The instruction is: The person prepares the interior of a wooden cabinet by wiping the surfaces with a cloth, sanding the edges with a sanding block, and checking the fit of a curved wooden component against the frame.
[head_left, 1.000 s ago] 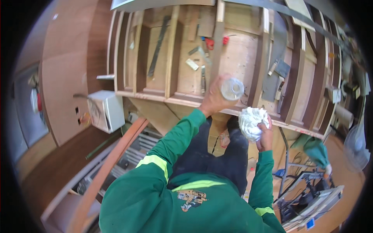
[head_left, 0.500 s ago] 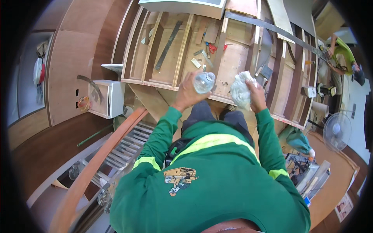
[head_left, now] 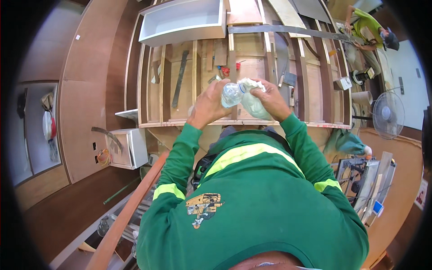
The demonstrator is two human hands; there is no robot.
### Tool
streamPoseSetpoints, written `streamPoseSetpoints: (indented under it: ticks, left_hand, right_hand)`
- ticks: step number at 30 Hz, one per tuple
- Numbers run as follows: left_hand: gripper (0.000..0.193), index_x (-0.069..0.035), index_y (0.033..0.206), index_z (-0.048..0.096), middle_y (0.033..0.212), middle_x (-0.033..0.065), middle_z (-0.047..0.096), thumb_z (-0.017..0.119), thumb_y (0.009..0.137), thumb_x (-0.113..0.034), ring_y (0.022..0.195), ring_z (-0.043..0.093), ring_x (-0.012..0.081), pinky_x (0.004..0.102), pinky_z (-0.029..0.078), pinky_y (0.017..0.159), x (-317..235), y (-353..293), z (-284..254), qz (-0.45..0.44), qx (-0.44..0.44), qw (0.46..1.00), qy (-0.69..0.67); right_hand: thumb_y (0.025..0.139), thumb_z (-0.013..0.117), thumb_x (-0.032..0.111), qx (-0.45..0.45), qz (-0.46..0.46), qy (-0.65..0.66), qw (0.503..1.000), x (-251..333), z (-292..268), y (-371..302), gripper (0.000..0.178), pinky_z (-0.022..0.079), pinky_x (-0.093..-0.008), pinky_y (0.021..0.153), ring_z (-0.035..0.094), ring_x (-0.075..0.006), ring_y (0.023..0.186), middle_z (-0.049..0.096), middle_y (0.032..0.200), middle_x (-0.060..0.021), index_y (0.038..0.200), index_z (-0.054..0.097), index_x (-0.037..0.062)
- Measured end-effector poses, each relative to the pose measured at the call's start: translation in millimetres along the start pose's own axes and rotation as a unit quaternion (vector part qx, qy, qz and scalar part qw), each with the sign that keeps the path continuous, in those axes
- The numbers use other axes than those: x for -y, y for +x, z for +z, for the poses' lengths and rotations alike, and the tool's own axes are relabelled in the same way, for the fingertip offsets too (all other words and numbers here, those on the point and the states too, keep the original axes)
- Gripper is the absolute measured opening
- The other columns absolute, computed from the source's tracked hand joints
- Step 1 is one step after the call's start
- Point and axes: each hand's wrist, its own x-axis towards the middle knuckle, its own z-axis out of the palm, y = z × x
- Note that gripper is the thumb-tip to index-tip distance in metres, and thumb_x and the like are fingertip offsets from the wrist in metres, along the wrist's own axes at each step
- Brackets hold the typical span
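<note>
My left hand (head_left: 208, 104) is closed round a clear plastic bottle (head_left: 231, 95). The bottle is tilted, its neck toward the right. Pinched in my right hand (head_left: 272, 100) is a crumpled, whitish plastic bag (head_left: 254, 108), bulging and hanging below the fingers. The bottle's mouth meets the bag's gathered top; whether it reaches inside I cannot tell. Both hands are in front of my body, over the near edge of a wooden frame (head_left: 198, 124).
Inside the frame lie a dark strip (head_left: 180, 78) and red-handled tool (head_left: 225, 70). A white drawer box (head_left: 182, 22) rests across its far side. A co-worker in yellow-green (head_left: 366, 29) is at the far right, beyond a fan (head_left: 388, 112). A brown rail (head_left: 130, 211) slants at the left.
The bottle and the bag, held apart before, have come together. The bottle has tipped from facing up to pointing right. My view has shifted, showing more of the white drawer box.
</note>
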Motion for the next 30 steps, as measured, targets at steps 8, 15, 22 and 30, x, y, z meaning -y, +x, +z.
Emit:
streamPoseSetpoints:
  ticks: [8, 15, 22, 30]
  left_hand:
    - [0.063, -0.012, 0.129, 0.056, 0.106, 0.0188, 0.062, 0.080, 0.071, -0.019, 0.096, 0.068, 0.0429, 0.0537, 0.056, 0.080, -7.8, 27.7, -0.5, 0.084, 0.047, 0.988, 0.120]
    - [0.061, -0.012, 0.128, 0.057, 0.108, 0.0184, 0.063, 0.078, 0.070, -0.014, 0.098, 0.069, 0.0415, 0.0563, 0.054, 0.077, -9.3, 38.4, -1.6, 0.067, 0.088, 0.978, 0.175]
    - [0.061, -0.011, 0.126, 0.057, 0.108, 0.0186, 0.064, 0.077, 0.069, -0.012, 0.099, 0.069, 0.0416, 0.0564, 0.054, 0.077, -10.5, 41.2, -7.5, 0.058, 0.090, 0.979, 0.171]
    - [0.075, -0.011, 0.132, 0.056, 0.108, 0.0200, 0.063, 0.084, 0.062, -0.015, 0.098, 0.068, 0.0432, 0.0518, 0.057, 0.083, -13.5, 47.9, -12.0, 0.017, 0.138, 0.967, 0.212]
  right_hand:
    - [0.095, 0.060, 0.004, 0.004, 0.043, 0.059, 0.997, -9.3, -21.2, -12.4, 0.045, 0.056, -0.0278, 0.084, 0.068, -0.0120, 0.094, 0.072, 0.112, -0.0074, 0.139, 0.061, -0.0023]
    - [0.094, 0.060, 0.002, 0.003, 0.070, 0.082, 0.994, -11.1, -24.5, -10.3, 0.048, 0.056, -0.0270, 0.084, 0.069, -0.0119, 0.094, 0.073, 0.114, -0.0077, 0.142, 0.059, -0.0035]
    - [0.093, 0.060, 0.002, 0.015, 0.082, 0.055, 0.995, -6.0, -27.8, -1.5, 0.047, 0.056, -0.0266, 0.084, 0.069, -0.0116, 0.093, 0.073, 0.113, -0.0073, 0.139, 0.061, -0.0048]
    - [0.091, 0.062, 0.005, 0.041, 0.119, 0.051, 0.991, -8.1, -29.2, 8.7, 0.036, 0.057, -0.0286, 0.076, 0.070, -0.0135, 0.085, 0.073, 0.101, -0.0075, 0.126, 0.067, -0.0045]
